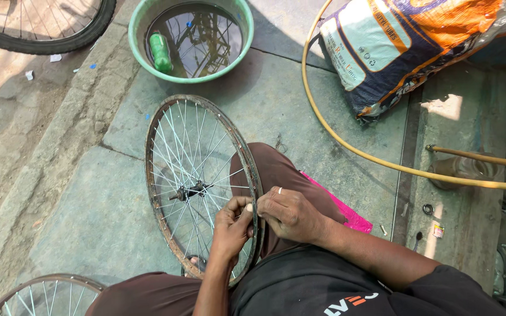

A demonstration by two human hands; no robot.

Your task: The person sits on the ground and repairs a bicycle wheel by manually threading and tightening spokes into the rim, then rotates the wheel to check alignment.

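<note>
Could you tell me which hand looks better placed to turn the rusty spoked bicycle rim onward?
Probably the left hand: it sits among the thin metal spokes, fingers curled at the rusty spoked bicycle rim. The right hand pinches the rim's near edge from outside, seemingly busy there.

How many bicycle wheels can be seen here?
3. One bare rim stands between the person's hands, a tyred wheel lies top left, and another wheel shows bottom left. More may lie outside the view.
</note>
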